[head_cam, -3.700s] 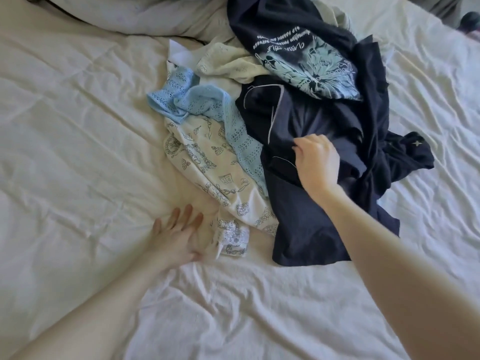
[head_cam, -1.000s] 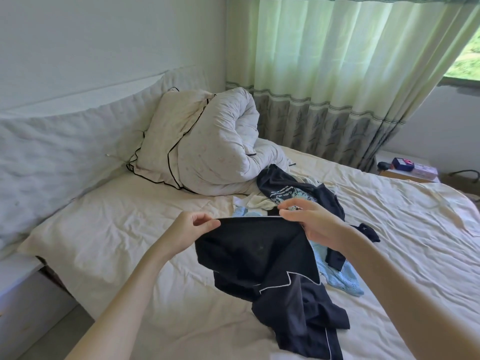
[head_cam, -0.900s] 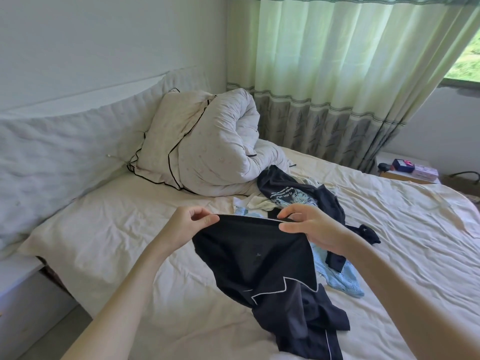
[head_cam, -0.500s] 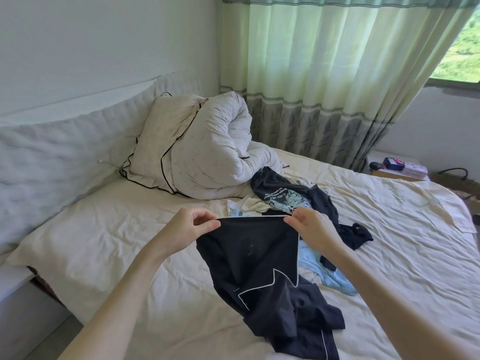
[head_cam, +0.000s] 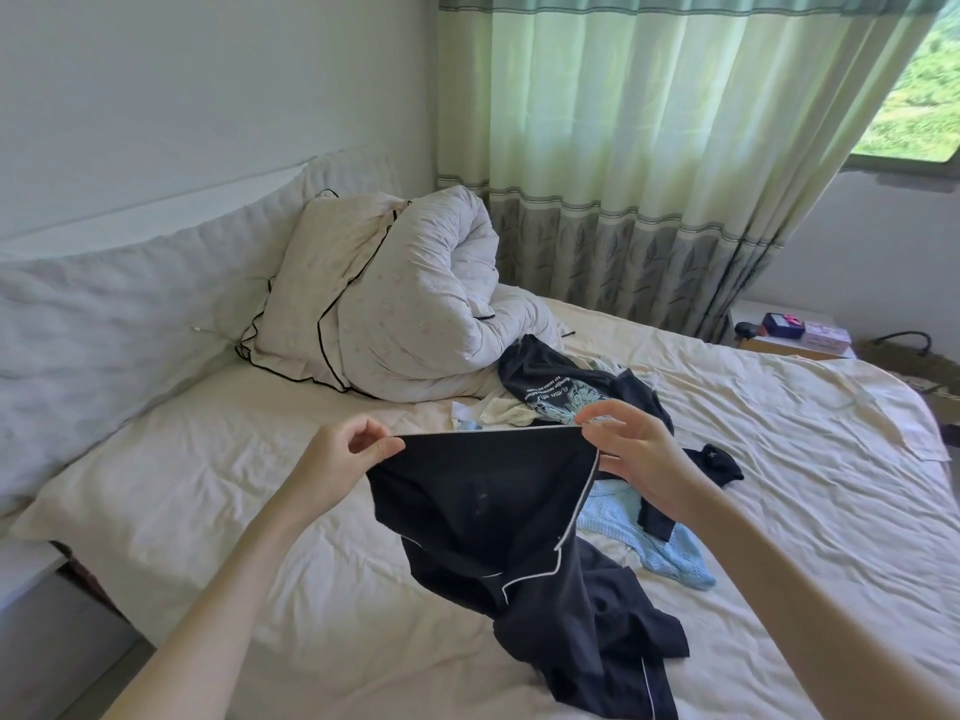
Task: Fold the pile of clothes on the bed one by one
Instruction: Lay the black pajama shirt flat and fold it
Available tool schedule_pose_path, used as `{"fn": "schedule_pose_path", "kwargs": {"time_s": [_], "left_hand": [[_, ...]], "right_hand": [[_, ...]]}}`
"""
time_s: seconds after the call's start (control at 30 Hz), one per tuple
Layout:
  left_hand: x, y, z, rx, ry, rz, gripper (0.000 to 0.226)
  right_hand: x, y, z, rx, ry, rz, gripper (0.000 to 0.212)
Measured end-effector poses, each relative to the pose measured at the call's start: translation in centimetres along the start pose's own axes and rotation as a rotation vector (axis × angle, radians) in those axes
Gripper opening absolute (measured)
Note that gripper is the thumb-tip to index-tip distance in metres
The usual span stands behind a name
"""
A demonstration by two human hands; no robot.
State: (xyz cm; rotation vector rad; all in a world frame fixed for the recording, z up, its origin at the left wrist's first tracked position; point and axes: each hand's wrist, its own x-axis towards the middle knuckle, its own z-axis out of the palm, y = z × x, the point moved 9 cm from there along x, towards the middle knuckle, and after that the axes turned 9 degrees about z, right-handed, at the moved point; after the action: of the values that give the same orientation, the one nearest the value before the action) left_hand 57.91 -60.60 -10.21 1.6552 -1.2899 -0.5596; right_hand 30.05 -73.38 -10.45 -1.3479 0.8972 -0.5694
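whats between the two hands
In the head view, the dark garment's white-piped edge, pulled taut from left hand to right hand.

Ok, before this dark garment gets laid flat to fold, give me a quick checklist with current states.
1. Left hand pinching the piped edge: ok.
2. Right hand pinching the other end: ok.
3. Edge taut between the hands: ok.
4. Dark garment clear of the bed: not ok, its lower part lies bunched on the sheet.
5. Free of the pile: cannot tell.
6. Bare sheet to the left for laying out: ok.
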Motion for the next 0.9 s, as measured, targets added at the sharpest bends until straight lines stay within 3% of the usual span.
{"fn": "schedule_pose_path", "kwargs": {"time_s": [0.17, 0.3, 0.4, 0.5, 0.57, 0.7, 0.77, 0.9], "left_hand": [[-0.3, 0.4, -0.1, -0.079, -0.009, 0.043, 0.016], [-0.5, 1.1, 0.9, -0.027, -0.105, 0.093, 0.011], [-1.1, 1.9, 2.5, 0.282, -0.226, 0.200, 0.024], [-1.7, 5.0, 3.4, 0.728, -0.132, 0.510, 0.047], [-1.7, 6.9, 3.4, 0.844, -0.015, 0.642, 0.044], [0.0, 10.9, 1.6, 0.863, 0.130, 0.786, 0.032], [2.0, 13.4, -0.3, 0.822, 0.154, 0.777, 0.031], [6.3, 20.9, -6.1, 0.645, 0.337, 0.794, 0.012]], "right_hand": [[-1.1, -1.9, 0.7, -0.298, 0.059, -0.209, 0.029], [-1.0, -2.0, 1.7, -0.715, 0.065, -0.279, 0.028], [-0.8, -2.4, 1.9, -1.067, 0.153, -0.389, 0.043], [-1.7, -4.2, 2.7, -1.251, 0.259, -0.661, 0.042], [-2.1, -5.2, 2.7, -1.297, 0.328, -0.802, 0.033], [-2.5, -9.5, 1.3, -1.217, 0.410, -0.964, 0.009], [-2.5, -13.3, 0.5, -1.144, 0.456, -0.999, 0.021], [-3.4, -22.6, -0.7, -1.066, 0.678, -1.097, 0.016]]}}
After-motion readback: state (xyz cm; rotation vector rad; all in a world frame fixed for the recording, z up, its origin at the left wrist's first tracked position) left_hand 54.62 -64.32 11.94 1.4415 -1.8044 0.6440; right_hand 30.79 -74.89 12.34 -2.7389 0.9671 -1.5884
